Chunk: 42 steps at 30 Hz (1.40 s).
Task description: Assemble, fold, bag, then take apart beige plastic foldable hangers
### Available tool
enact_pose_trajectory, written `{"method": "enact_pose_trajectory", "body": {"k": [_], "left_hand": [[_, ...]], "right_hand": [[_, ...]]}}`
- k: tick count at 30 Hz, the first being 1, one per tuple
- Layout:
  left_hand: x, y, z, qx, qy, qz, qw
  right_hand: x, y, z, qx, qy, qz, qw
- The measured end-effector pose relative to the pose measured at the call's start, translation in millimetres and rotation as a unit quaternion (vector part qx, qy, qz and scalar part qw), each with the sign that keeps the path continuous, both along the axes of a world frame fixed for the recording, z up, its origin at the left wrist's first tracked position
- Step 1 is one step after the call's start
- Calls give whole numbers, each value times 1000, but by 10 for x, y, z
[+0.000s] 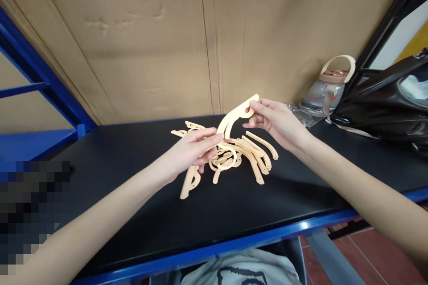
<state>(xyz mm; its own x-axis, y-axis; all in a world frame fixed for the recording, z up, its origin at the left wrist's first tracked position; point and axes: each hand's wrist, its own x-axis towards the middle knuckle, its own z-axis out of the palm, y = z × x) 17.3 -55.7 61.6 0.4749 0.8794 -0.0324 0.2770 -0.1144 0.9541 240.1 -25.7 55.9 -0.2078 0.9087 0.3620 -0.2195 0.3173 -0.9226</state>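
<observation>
Both hands hold a cream curved hanger piece (236, 113) up above the black tabletop. My left hand (197, 144) pinches its lower left end between thumb and fingers. At the upper right end, beside a small notch, my right hand (272, 118) grips it with thumb and forefinger. Just under the left hand shows a ring-shaped hook (236, 160); I cannot tell whether it joins the held piece. Below the hands lies a loose pile of similar cream hanger arms (256, 153). One separate hanger arm (187, 185) lies at the near left of the pile, partly behind my left hand.
Cardboard (140, 44) stands behind the black table (140, 227), which has a blue edge. A clear bottle (326, 91) with a handle stands at the back right, beside crumpled clear plastic (301, 115) and a black bag (381, 102). A blue frame (60, 84) rises at left.
</observation>
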Motion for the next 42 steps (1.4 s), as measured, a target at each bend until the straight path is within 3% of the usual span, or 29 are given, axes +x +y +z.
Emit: {"method": "enact_pose_trajectory", "body": {"k": [3,6,9,12,14,17,20,22,29,31,34,37,38,40,42], "left_hand": [[-53,58,73,105,14,80,991],[-136,138,147,220,35,152,963],[-183,174,158,285,75,186,937],[-168,133,116,391,212,220,868],[-142,78,89,435,277,214,830],[-123,6,82,499,291,204,790],[-139,-23,101,610,280,214,710],[-154,-26,107,658,265,209,673],[-160,-28,82,729,188,168,636],[-172,-29,105,751,150,173,619],[-213,-22,171,789,135,165,577],[-263,14,228,811,198,129,535],[-275,32,238,800,226,121,543],[-288,69,243,746,284,105,593],[-286,96,235,694,316,82,642]], "right_hand": [[51,41,21,-13,-38,6,999],[77,40,51,-30,-56,25,998],[24,-47,81,-66,-17,124,990],[-64,-165,95,-112,-4,219,969],[-104,-217,102,-132,-4,250,959],[-114,-251,128,-131,7,286,949],[-93,-273,168,-97,3,306,947],[-80,-292,181,-67,1,307,949],[-41,-303,137,-15,-99,356,929],[-27,-305,145,22,-139,303,943],[13,-305,194,116,-208,100,966],[83,-264,246,199,-293,-101,930],[106,-240,253,217,-326,-146,909],[136,-187,242,233,-395,-178,871],[128,-151,199,225,-460,-124,850]]}}
